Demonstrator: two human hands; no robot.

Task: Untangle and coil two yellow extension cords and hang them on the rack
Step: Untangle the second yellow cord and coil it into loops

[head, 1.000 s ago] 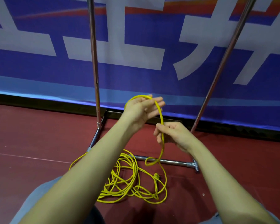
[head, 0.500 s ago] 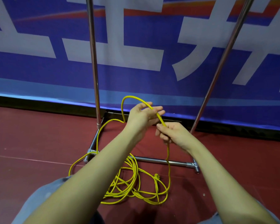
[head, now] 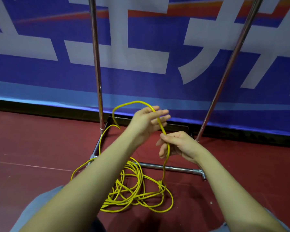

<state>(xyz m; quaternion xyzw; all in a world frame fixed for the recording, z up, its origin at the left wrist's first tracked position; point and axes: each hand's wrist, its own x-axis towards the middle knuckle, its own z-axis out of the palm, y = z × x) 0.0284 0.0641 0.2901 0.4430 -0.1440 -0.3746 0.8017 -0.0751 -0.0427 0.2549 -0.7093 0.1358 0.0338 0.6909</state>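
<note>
Now L hand flat under cord, R hand pinched on it, rack behind pile.

Light is even and soft, with dim shadow on the floor at bottom centre; the right rack pole leans from lens distortion.

The cord is bright yellow, the floor dark red. The banner is blue with large white characters and an orange stripe. The rack is shiny silver.
</note>
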